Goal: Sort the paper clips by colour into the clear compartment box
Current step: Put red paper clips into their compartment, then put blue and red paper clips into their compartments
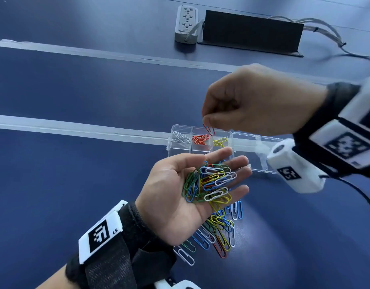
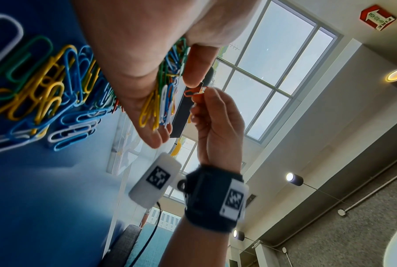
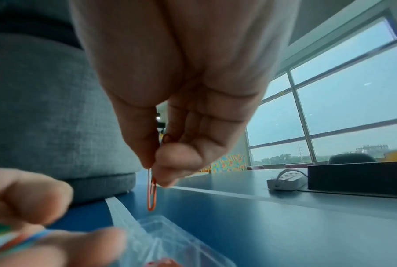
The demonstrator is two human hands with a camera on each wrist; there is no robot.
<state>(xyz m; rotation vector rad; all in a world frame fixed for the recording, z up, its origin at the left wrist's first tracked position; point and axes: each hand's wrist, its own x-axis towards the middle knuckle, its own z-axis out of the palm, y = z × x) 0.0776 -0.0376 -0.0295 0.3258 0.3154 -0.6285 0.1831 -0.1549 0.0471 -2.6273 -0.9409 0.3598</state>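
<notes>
head view shows the right hand (image 1: 253, 101) pinching one red paper clip (image 1: 208, 128) by its top end between thumb and forefinger, the other fingers curled in; the clip hangs upright just above the far middle compartment of the clear compartment box (image 1: 200, 151), where other red clips (image 1: 200, 139) already lie. white clips (image 1: 181, 137) sit in the far left compartment and yellow clips (image 1: 220, 141) in the far right one.

the left hand (image 1: 192, 192) is held flat, palm up, near the box, fingers straight and relaxed, cradling a mixed handful of clips (image 1: 209, 182) in green, blue, yellow, white and red. beneath it a loose pile of clips (image 1: 217, 230) lies on the blue table (image 1: 75, 184).

a clip like this looks very light, stiff and springy, with a smooth coated wire that is likely slippery (and the pile looks tangled, so neighbours may come up with it). a fingertip pinch on one rounded end seems best, letting the rest dangle free as it does in the right wrist view (image 3: 151, 191). released from this height it should drop straight in, though it could bounce over a low divider, so lowering it closer seems wiser.
</notes>
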